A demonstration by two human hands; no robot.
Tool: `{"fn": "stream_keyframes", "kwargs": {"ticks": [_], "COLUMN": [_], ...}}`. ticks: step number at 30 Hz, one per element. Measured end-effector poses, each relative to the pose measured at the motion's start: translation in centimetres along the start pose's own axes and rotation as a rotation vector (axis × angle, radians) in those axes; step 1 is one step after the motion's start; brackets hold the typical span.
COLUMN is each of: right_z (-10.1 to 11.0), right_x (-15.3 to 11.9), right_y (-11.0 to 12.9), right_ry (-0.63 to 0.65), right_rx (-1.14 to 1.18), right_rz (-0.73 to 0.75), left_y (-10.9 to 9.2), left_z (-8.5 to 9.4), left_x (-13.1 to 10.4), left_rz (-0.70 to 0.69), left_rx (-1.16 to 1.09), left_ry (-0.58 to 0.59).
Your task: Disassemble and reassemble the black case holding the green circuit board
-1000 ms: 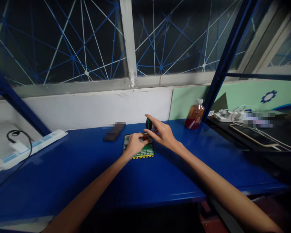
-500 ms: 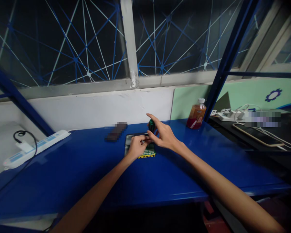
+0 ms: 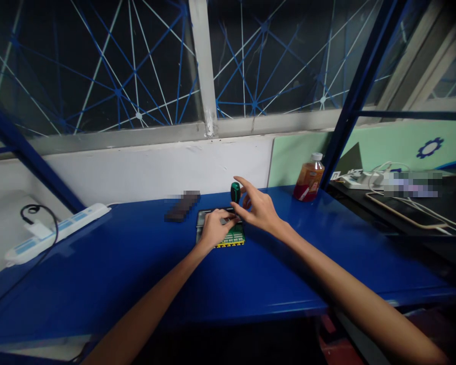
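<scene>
A screwdriver with a green and black handle [image 3: 235,192] stands upright over a green circuit board [image 3: 235,236] that has a yellow edge strip. The board sits at the right side of a grey case [image 3: 200,223], part of it covered by my left hand [image 3: 216,226]. Thumb and fingers of that hand are pinched together round the screwdriver's thin shaft, just above the board. At the handle's right side is my right hand [image 3: 259,207], fingers spread and curved, the thumb near the handle's lower end. Whether a fingertip touches the handle is hard to see.
Behind the case on the blue table [image 3: 144,274] lies a dark, blurred-out flat object [image 3: 183,206]. A drink bottle [image 3: 309,178] stands at the back right. At left is a white power strip [image 3: 57,233] with a black cable. A phone [image 3: 406,210] and cables lie on the right-hand table.
The fingers of my right hand have loosened and spread away from the screwdriver handle, which shows more fully now. My left hand has stayed nearly in place.
</scene>
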State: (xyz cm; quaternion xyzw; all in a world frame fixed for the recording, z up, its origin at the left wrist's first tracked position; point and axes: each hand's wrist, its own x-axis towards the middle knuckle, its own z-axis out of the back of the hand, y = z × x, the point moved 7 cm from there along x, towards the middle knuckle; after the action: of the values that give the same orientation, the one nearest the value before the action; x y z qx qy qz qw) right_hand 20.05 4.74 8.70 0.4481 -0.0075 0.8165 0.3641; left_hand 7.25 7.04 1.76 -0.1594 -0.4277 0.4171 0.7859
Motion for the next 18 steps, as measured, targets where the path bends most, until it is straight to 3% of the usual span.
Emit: {"fn": "stream_keyframes", "kwargs": {"ticks": [7,18], "right_z": [-0.02,-0.68], "right_x": [0.02,-0.13], "right_y": [-0.17,-0.16], "right_ry": [-0.02,0.052], "right_rx": [0.02,0.095], "right_rz": [-0.015,-0.045], "left_y": [-0.12,-0.69], "left_z": [-0.12,-0.15], "left_x": [-0.01,-0.1], "left_rz": [0.009,0.031], "left_rx": [0.03,0.046], "left_ry": [0.02,0.08]}}
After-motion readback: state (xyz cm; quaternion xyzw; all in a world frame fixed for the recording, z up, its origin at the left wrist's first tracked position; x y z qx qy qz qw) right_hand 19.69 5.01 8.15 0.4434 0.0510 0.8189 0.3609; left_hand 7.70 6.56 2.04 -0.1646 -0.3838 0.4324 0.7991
